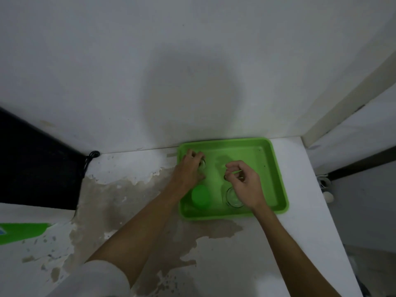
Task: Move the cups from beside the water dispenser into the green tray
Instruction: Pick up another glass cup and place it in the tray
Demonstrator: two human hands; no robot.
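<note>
- Cups sit inside the green tray [276, 168] on the desk [300, 232]: a green cup [201, 196] near-left, a clear glass [233, 198] near-centre.
- Left hand [189, 170] grasps a glass cup [202, 162] at the tray's far-left.
- Right hand [246, 181] pinches another glass's rim [225, 177], just beyond the clear glass.
- No readable writing.

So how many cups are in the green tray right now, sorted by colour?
Green cups: 1, at the tray's near left.
Clear glass cups: 3, one at the near middle, one under the left hand, one under the right hand.
Total: 4.
</note>
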